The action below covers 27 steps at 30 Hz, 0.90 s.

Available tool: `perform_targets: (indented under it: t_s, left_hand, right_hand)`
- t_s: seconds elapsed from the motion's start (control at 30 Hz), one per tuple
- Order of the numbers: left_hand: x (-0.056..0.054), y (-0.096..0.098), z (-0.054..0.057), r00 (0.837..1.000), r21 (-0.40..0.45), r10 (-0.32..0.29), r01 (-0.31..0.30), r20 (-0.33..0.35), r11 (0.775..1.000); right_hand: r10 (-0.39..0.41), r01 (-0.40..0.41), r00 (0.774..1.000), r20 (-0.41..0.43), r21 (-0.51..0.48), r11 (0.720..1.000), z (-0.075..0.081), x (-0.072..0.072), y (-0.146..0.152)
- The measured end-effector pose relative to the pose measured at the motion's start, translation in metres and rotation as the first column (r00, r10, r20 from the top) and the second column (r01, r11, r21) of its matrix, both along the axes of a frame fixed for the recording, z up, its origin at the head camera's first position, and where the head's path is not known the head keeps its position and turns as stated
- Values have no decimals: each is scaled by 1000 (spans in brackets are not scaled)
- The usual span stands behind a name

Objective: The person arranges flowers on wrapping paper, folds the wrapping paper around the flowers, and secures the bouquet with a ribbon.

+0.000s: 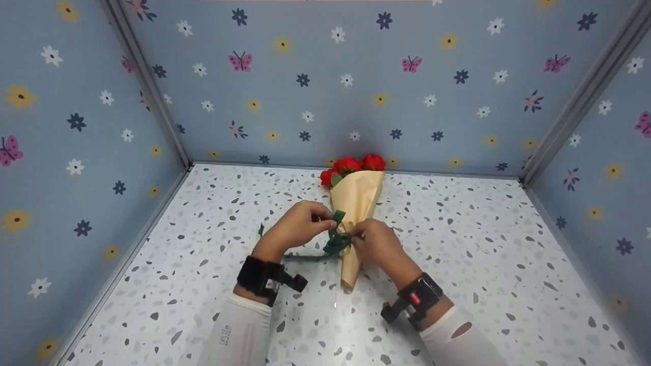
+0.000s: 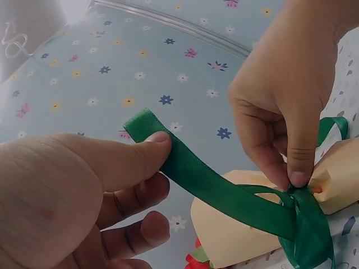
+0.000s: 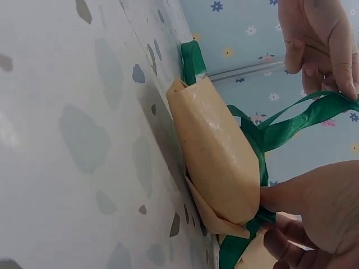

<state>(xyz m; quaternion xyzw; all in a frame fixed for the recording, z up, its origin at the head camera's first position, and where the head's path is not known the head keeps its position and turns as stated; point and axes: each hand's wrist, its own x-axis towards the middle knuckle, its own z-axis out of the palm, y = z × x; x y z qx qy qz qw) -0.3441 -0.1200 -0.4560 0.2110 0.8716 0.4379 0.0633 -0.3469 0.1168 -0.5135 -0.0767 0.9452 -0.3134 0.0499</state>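
A bouquet of red flowers (image 1: 348, 164) in tan wrapping paper (image 1: 362, 193) lies on the speckled table, blooms toward the back wall. Green ribbon (image 1: 335, 245) is wound and bunched around its narrow part. My left hand (image 1: 303, 223) pinches one flat ribbon end (image 2: 196, 179) between thumb and finger, drawn up from the bunch. At the bunch itself, my right hand (image 1: 379, 242) pinches the ribbon with thumb and fingertips, close against the paper. The right wrist view shows the rolled paper stem (image 3: 216, 145) resting near the tabletop, with the ribbon strip (image 3: 303, 123) stretching to the left hand.
A loose ribbon tail (image 1: 307, 257) trails across the table (image 1: 457, 264) to the left, passing behind the left wrist. Flower-patterned panels (image 1: 325, 101) enclose the back and both sides. Each wrist wears a black strap with a camera.
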Motion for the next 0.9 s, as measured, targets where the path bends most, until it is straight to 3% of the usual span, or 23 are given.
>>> perform_targets:
  t_s: [0.17,0.27,0.47,0.63,0.77,0.9]
  left_hand:
    - [-1,1,-1,1000,7,-6,6,5,1000]
    - [-1,2,-1,1000,-1,-4,4,0,1000]
    - [1,3,2,1000,-23,-4,4,-19,1000]
    - [2,4,2,1000,-29,-6,6,-22,1000]
    - [2,5,1,1000,-25,-8,7,-18,1000]
    - [1,6,0,1000,-19,-10,10,-16,1000]
  right_hand:
    - [-2,4,992,130,-20,1000,3,-3,1]
    - [11,-7,989,147,-29,1000,5,-4,4]
    - [58,-58,998,-1,85,995,5,-4,9]
    - [100,-77,987,-126,173,982,4,-4,13]
    - [128,-100,979,-160,168,981,3,-5,15]
    - [135,-115,981,-138,140,983,2,-6,16]
